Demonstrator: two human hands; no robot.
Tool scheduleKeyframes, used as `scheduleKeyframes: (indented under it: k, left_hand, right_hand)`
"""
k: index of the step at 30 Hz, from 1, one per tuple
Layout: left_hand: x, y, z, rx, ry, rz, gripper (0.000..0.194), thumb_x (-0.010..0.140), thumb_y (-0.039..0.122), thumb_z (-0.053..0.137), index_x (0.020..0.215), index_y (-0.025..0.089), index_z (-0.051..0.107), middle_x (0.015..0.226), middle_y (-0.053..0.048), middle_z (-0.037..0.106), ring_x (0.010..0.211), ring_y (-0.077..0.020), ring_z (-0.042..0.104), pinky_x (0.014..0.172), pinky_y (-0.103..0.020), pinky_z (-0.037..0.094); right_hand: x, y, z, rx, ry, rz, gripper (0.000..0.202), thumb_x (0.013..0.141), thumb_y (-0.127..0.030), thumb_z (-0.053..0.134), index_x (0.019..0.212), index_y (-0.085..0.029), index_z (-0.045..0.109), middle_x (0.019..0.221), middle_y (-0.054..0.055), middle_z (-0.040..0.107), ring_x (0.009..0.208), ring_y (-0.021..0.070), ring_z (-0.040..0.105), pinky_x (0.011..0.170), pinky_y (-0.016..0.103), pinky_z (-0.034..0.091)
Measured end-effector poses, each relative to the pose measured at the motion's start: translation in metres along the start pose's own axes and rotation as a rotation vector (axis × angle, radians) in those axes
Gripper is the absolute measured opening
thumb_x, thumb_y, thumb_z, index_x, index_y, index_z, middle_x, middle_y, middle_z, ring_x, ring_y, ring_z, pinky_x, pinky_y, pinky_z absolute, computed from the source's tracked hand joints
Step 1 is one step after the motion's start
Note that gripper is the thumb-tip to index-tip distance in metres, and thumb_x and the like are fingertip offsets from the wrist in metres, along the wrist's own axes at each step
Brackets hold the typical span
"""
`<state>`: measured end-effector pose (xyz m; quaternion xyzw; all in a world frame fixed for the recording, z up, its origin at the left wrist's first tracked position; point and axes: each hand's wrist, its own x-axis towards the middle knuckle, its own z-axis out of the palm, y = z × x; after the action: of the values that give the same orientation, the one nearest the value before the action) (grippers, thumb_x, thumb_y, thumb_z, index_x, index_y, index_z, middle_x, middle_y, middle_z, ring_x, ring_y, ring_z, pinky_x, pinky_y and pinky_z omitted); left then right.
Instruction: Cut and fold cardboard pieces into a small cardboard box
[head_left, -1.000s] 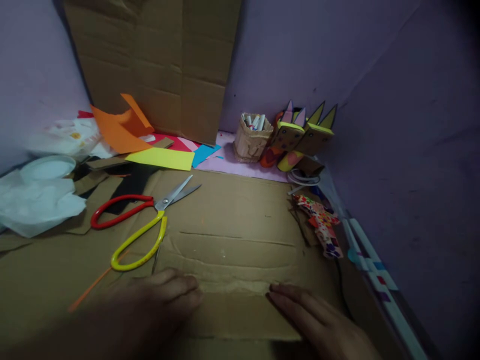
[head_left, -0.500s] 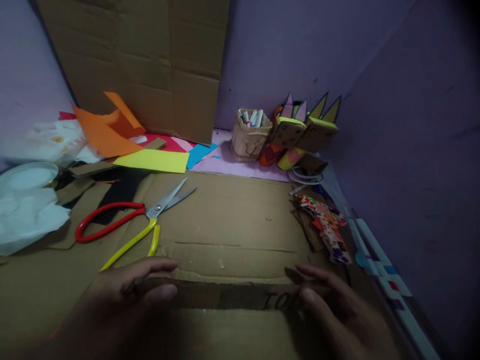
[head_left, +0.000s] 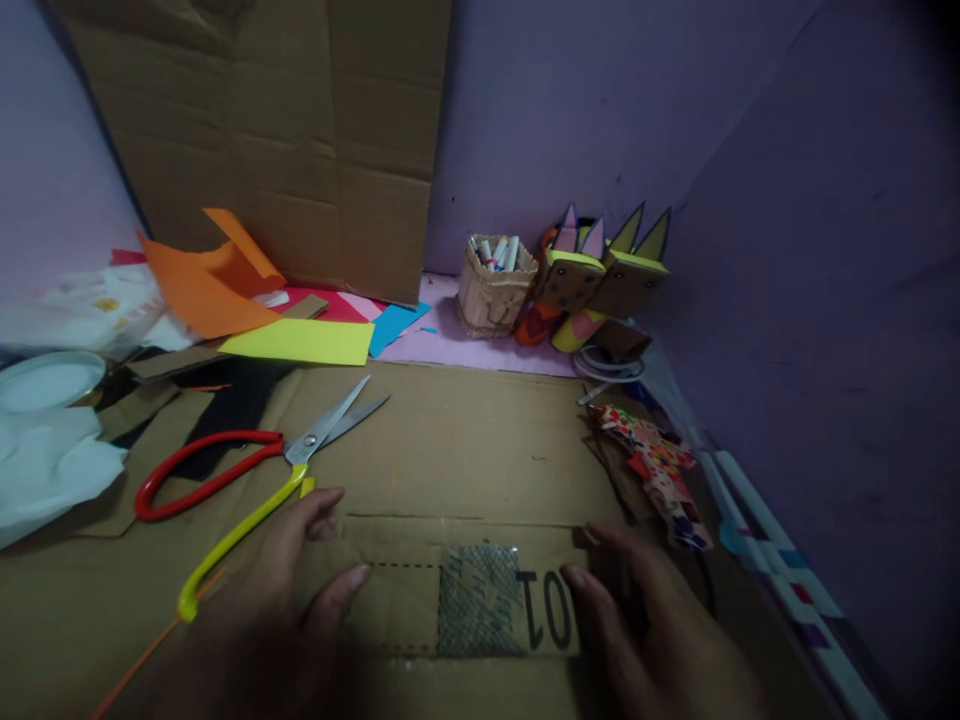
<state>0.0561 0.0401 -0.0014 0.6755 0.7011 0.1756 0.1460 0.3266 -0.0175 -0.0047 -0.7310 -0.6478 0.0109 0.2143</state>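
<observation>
Red-and-yellow-handled scissors (head_left: 310,441) lay open at frame's left; left hand (head_left: 281,590), lower left, gripped one end of printed cardboard piece (head_left: 480,600) at bottom centre; right hand (head_left: 660,610), lower right, grasped opposite end; floral strip (head_left: 661,468) lay at right.

The strip's (head_left: 405,600) ends are partly covered by the left hand (head_left: 289,585) and right hand (head_left: 649,615), both cut off below. The scissors' (head_left: 300,450) yellow loop is partly hidden by the left hand. The sheet (head_left: 262,130) is cropped above; the markers' (head_left: 501,255) lower ends are hidden inside the cup (head_left: 489,300).
</observation>
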Motion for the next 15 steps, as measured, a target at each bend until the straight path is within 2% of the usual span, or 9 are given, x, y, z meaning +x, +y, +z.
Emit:
scheduleKeyframes:
  k: [5, 10, 15]
  left_hand:
    - [0.0053, 0.0012, 0.0033, 0.039, -0.021, 0.058, 0.049, 0.075, 0.038, 0.048, 0.122, 0.031, 0.039, 0.114, -0.007, 0.061, 0.096, -0.0303, 0.062, 0.07, -0.043, 0.053]
    - [0.0054, 0.0055, 0.0023, 0.117, -0.124, 0.069, 0.045, 0.08, 0.04, 0.038, 0.123, 0.03, 0.032, 0.131, -0.009, 0.048, 0.102, -0.0332, 0.059, 0.066, -0.047, 0.052]
    - [0.0038, 0.0056, 0.0029, 0.138, -0.051, 0.172, 0.04, 0.082, 0.039, 0.035, 0.121, 0.028, 0.032, 0.127, -0.011, 0.05, 0.112, -0.0341, 0.052, 0.077, -0.05, 0.049]
  right_hand:
    - [0.0015, 0.0008, 0.0029, -0.043, -0.01, 0.033, 0.039, 0.084, -0.047, 0.045, 0.114, -0.023, 0.048, 0.1, 0.008, 0.069, 0.077, 0.021, 0.07, 0.049, 0.025, 0.056]
    - [0.0014, -0.0011, 0.0054, -0.085, 0.028, 0.046, 0.042, 0.084, -0.047, 0.045, 0.116, -0.02, 0.047, 0.108, 0.013, 0.063, 0.088, 0.0253, 0.067, 0.056, 0.031, 0.057]
    - [0.0012, -0.0064, 0.0051, -0.056, 0.023, 0.057, 0.037, 0.086, -0.042, 0.043, 0.115, -0.021, 0.046, 0.107, 0.012, 0.062, 0.086, 0.0239, 0.066, 0.054, 0.03, 0.054]
